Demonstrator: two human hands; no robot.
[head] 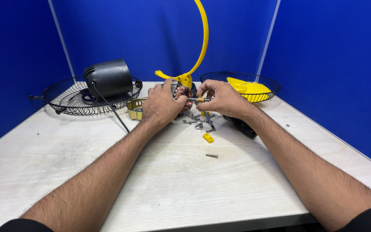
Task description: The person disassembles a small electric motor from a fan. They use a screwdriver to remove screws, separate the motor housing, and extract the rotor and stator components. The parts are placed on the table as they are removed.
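Copper-wound motor core (183, 93): we are gripping it in our left hand (162, 104), mid-table, far side.
Right hand (222, 98): we are pinching its shaft (193, 99) narrowly.
Risk: loose screws (197, 122) nearby are likely rolling off if our wrists are nudging them.

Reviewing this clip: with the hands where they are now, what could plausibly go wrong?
1. The loose screws lie right under the right hand; a nudge may scatter them.
2. One stray screw lies apart, nearer the table front, and might roll off.
3. The motor core, held by the left hand, has exposed copper windings that might get scratched.
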